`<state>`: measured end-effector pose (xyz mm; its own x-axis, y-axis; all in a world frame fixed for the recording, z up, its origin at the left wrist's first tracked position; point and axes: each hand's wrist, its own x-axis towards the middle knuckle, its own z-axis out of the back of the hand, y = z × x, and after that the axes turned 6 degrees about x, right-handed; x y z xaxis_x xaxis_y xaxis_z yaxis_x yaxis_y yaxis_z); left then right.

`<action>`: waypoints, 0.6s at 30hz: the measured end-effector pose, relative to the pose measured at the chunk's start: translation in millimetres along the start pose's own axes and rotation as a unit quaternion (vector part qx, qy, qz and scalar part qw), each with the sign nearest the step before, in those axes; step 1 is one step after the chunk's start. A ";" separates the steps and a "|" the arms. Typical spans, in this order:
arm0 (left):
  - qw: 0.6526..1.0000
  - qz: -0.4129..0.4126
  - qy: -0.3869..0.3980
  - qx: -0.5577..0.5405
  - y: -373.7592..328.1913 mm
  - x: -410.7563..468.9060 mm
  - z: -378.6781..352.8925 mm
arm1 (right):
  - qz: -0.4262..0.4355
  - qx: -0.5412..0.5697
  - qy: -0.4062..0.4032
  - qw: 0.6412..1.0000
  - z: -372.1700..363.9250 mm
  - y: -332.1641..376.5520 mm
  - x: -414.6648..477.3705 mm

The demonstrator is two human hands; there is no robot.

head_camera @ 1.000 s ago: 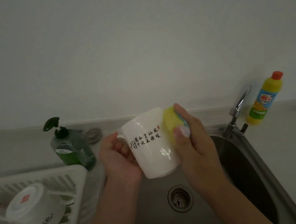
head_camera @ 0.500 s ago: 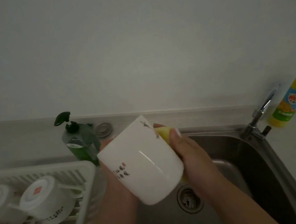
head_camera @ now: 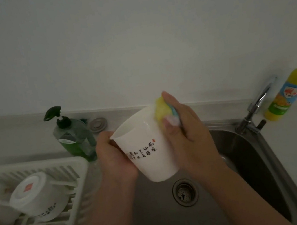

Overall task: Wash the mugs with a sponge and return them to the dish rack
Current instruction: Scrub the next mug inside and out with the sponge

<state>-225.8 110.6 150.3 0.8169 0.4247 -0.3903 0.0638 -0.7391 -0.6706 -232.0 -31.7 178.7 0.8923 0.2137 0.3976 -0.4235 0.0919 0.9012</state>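
Over the steel sink I hold a white mug with black lettering, tilted with its mouth up and to the left. My left hand grips the mug on its left side, where the handle is hidden. A yellow sponge with a blue back is gripped in my right hand and pressed against the mug's upper right wall. In the white dish rack at lower left lie two more white mugs, upside down.
A green pump soap bottle stands behind the rack. A sink plug lies by the wall. The tap rises at the sink's back right, with a yellow detergent bottle next to it. The drain lies below the mug.
The mug has turned so its lettering faces me again, and my right hand has slid the sponge up its right wall toward the rim.
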 end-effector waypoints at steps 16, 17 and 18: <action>1.000 0.007 0.002 -0.022 -1.7 -21.1 -16.5 | -0.191 0.092 -0.103 0.972 -1.3 -0.2 -26.6; 1.000 -0.001 -0.013 -0.018 -1.2 -21.0 -18.2 | -0.144 0.052 -0.111 0.982 -5.3 -1.2 -31.6; 1.000 -0.007 -0.018 -0.020 -0.4 -20.8 -20.2 | -0.091 0.005 -0.115 0.989 -8.4 -0.2 -34.5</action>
<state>-231.2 91.6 171.4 0.7945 0.4533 -0.4041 0.0984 -0.7527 -0.6510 -264.1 -31.0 163.4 0.9660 -0.0335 0.2564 -0.2521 0.0993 0.9626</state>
